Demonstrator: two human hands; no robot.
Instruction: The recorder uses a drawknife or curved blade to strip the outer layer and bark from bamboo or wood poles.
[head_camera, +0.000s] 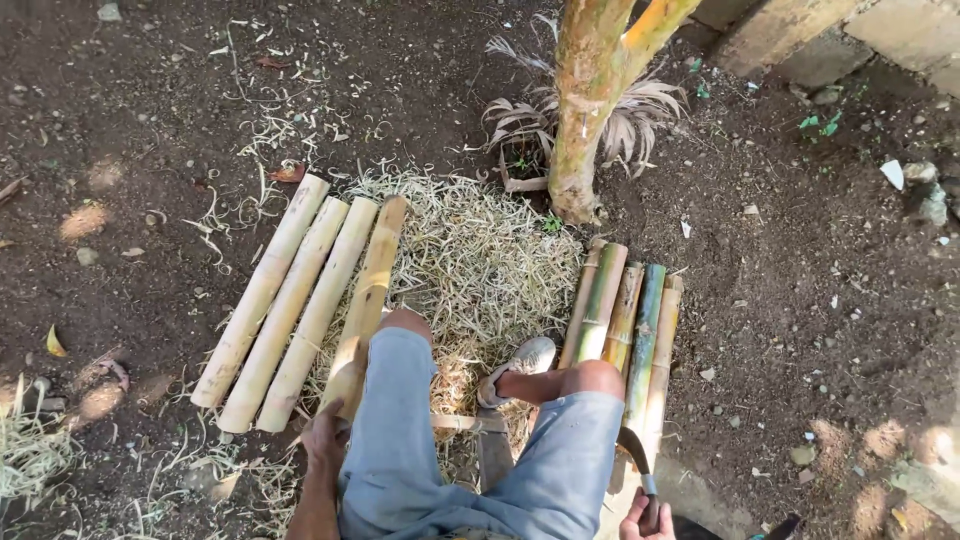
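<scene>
- Bare dark soil all around, with a tree trunk (585, 110) standing at the far side as the landmark.
- Just in front of the trunk, a heap of pale shavings (470, 260), probably scraped off the poles during the work.
- Left of the trunk and nearer, four pale peeled bamboo poles (290, 300) laid side by side, touching, as a finished lot.
- Below the trunk to the right, a bundle of green unpeeled bamboo poles (625, 320), kept apart from the pale ones.
- Left hand (325, 440) placed on the near end of the fourth pale pole, fingers curled over it, seemingly to steady it.
- Right hand (645, 515) closed around the handle of a curved knife (635, 455), blade pointing up toward the green bundle.
- Seated with knees bent, one shoe (520, 362) resting on the shavings.
</scene>
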